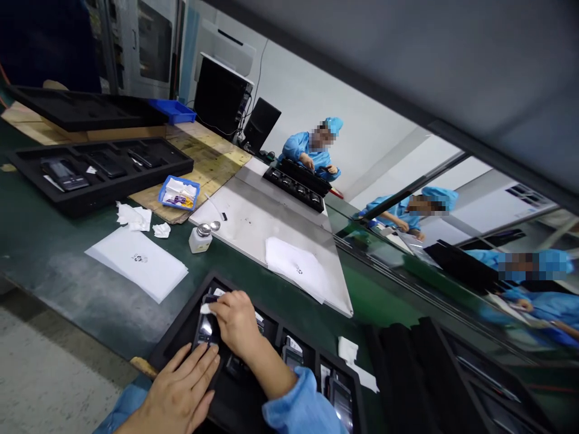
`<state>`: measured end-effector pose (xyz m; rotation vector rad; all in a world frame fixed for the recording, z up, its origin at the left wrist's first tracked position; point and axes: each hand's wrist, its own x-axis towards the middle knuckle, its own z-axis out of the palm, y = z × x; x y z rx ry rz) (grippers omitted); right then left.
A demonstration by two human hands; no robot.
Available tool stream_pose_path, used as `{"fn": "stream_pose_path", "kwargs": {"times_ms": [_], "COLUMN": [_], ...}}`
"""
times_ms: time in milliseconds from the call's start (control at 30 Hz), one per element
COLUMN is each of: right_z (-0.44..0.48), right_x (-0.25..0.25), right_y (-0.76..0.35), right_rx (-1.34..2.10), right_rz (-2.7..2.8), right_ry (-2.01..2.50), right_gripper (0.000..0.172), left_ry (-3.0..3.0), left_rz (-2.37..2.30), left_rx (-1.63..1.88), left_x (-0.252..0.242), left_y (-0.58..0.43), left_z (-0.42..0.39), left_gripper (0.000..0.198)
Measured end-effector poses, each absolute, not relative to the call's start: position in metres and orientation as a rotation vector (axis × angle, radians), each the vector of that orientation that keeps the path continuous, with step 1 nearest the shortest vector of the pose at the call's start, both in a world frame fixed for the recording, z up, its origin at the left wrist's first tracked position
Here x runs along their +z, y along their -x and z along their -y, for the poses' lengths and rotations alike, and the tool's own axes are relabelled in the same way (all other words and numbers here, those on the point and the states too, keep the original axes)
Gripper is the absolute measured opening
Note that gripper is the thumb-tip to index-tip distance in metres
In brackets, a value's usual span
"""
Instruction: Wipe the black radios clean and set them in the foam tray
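My right hand [239, 322] pinches a small white wipe [207, 309] against the upper end of a black handheld device [205, 328] with a glossy screen. Flat across the lower end of that device lies my left hand [181, 389], fingers stretched out. The device rests in the leftmost compartment of a black foam tray [266, 322]. Farther right in the tray, similar devices sit in their own compartments, among them one device [340, 401] at the right end. My right hand and forearm partly hide the tray's middle.
Beyond the tray stand a white pump bottle [200, 239], a stack of white sheets [138, 259] and crumpled tissues [134, 216]. A second foam tray [104, 166] with devices lies left, near a small blue bin [179, 193]. More black trays [434, 367] stand right. Co-workers in blue sit beyond.
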<state>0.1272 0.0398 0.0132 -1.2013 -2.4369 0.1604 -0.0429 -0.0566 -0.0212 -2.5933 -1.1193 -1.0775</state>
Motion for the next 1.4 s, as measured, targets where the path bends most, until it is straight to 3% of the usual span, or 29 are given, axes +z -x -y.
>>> {"fn": "stream_pose_path", "kwargs": {"times_ms": [533,700,900,1100,1400], "right_z": [-0.019,-0.042,0.007,0.012,0.005], "right_x": [0.005,0.01,0.018,0.04,0.021], "right_y": [-0.149,-0.142,-0.158,-0.222,-0.2], "right_rx": [0.233,0.126,0.241,0.253,0.032], "right_rz": [2.347,2.339,2.267,1.805,2.055], "right_ry": [1.16,1.312,1.15,1.482,1.761], "right_gripper": [0.025,0.021,0.027,0.026,0.025], "left_ry": [2.62,2.625,2.649,2.72,2.775], "left_rz": [1.034,0.948,0.987,0.806,0.686], "left_rx": [-0.994,-0.818,-0.83,-0.943,-0.749], "left_x": [-0.023,-0.028,-0.033,-0.021,-0.025], "left_y": [0.05,0.055,0.056,0.03,0.005], "left_z": [0.052,0.05,0.053,0.059,0.061], "left_gripper": [0.041,0.047,0.046,0.039,0.05]}}
